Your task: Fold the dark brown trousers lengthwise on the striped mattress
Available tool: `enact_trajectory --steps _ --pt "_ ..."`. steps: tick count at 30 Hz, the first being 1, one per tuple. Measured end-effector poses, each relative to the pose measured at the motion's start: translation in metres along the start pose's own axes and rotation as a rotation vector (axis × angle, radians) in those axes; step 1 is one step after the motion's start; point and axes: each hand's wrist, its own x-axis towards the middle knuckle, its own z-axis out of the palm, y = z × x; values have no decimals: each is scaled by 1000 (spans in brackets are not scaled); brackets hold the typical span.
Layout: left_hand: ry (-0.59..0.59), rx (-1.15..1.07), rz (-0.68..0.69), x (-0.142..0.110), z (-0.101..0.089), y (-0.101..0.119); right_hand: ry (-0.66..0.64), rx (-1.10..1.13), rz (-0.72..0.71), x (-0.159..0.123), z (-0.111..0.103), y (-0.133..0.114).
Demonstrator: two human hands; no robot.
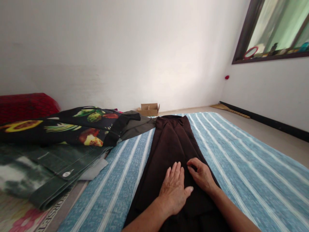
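A long dark brown garment (172, 141) with a gathered waistband lies lengthwise in front of me, its waist at the far end. It widens toward me; whether it is trousers or a skirt I cannot tell. My left hand (173, 190) rests flat on the cloth, fingers stretched forward and thumb out to the side. Just to its right, my right hand (201, 175) is curled, thumb and index finger pinched together at the garment's surface. Under the garment spreads a blue bed sheet (236, 161) with white stripes. The garment's near end runs out of view below my wrists.
At the left lie a black fruit-print garment (72, 127), a dark green denim-like garment (60, 167) with a button, and a grey cloth (137, 124). A small open cardboard box (148, 110) stands by the wall. A red bundle (26, 104) sits far left; a window (277, 29) is upper right.
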Motion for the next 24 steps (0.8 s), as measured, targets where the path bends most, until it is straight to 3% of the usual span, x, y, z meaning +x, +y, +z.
enact_trajectory --steps 24 --pt "8 2 5 -1 -4 2 14 8 -16 0 0 0"
